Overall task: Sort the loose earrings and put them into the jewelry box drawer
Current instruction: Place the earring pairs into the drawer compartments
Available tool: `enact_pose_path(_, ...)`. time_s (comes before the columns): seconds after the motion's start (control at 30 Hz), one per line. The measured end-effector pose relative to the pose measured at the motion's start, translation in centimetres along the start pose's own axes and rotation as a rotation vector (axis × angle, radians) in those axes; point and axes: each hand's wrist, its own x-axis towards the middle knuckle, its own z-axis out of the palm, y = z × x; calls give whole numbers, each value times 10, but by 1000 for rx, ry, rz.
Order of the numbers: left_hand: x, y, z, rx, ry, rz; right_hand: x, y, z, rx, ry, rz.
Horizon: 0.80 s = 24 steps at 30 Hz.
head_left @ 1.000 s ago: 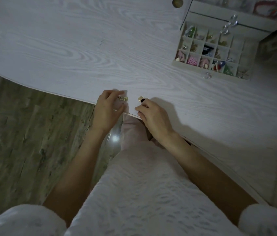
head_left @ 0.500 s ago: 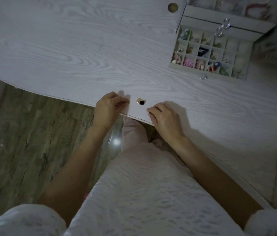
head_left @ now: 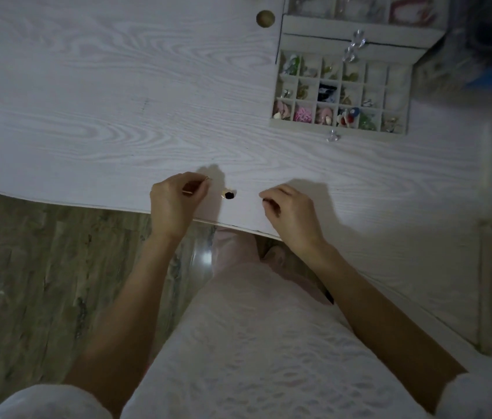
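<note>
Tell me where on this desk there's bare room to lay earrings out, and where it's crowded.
The wide stretch of desk left of the open drawer and beyond both hands is bare up to the round brass knob. The strip below the drawer, right of the right hand, is bare too. Crowded: between the hands, where the black earring lies, and most drawer compartments.

Single head-worn wide-angle view, aimed steeply down and forward from above a standing body. Nearest at bottom: white garment and both forearms. Mid-frame: near edge of the tabletop, close below. Farther off, top right: the jewelry box drawer. Floor at left. No second view for overlap.
</note>
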Motion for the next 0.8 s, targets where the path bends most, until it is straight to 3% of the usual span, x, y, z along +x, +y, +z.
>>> enact_pose_path(0.1,17,39,5,-241,-105,-109,2,10,-10,9,58,58)
enact_pose_path(0.27,64,102,42,-373,-222,33,2,34,-36,20,198,211)
enact_pose_path(0.47,129,174,116,-96,-151,473,6,69,-79,21,297,425)
enact_pose_path(0.8,177,204,184,113,-199,647,11,106,-112,102,404,557)
